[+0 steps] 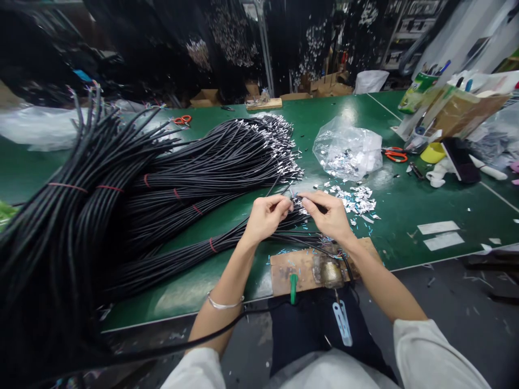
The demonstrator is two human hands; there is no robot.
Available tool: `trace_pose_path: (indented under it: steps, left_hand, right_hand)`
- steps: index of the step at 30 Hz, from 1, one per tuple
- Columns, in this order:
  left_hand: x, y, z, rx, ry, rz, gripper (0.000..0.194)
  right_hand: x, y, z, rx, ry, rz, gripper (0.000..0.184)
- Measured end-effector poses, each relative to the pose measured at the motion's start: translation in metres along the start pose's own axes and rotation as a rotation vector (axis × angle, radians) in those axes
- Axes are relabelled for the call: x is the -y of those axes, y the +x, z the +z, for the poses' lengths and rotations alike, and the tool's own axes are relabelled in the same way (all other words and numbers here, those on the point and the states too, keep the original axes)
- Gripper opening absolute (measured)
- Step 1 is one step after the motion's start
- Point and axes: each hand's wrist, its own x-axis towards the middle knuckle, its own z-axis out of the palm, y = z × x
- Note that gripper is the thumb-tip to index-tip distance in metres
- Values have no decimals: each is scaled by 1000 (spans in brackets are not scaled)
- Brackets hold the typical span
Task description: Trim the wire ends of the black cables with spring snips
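My left hand (268, 216) is closed in a pinch on a black cable (287, 188) near its end. Close beside it, my right hand (329, 215) pinches at the thin wires of the same cable end; my fingertips hide most of them. Under and around both hands lies a bundle of black cables (239, 235), tied with a red band (213, 245). Larger tied bundles (219, 156) fill the left of the table, many ending in silvery tips (284, 146). Beside my right hand is a pile of silver and blue scraps (359, 200).
A wooden board (284, 270) with a green clip (293, 289) and a brass-coloured part (331, 274) sits at the green table's (405, 216) front edge. Behind the scraps stands a clear plastic bag (348, 146). Orange-handled scissors (395, 155), a phone (460, 160) and a pen holder (421, 89) are right.
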Motion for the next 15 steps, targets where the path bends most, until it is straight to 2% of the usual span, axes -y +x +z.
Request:
trace_pose_path:
  steps: [2,4,6,9,11,13,15]
  left_hand:
    - [-1,1,-1,55,-114,-54,42]
    - [-3,0,-1,63,-129,-61,44]
    - [-5,-2,2,40,-19,-27,43]
    - [-7,-5,7,1,225,54,37]
    - [-7,-6,8,-9,309,84,31]
    - [-5,-5,8,-26,320,107,25]
    - [-2,-3,7,-54,297,143,17]
  right_hand:
    - [-1,0,0,-21,36,7,22]
    - [-1,0,0,-89,71,30,21]
    - [-1,0,1,-125,102,57,21]
    - [-1,1,2,-101,88,66,17]
    - [-1,2,3,-91,89,85,21]
    - [-2,3,5,-56,221,179,29]
    - [-3,4,8,58,460,359,38]
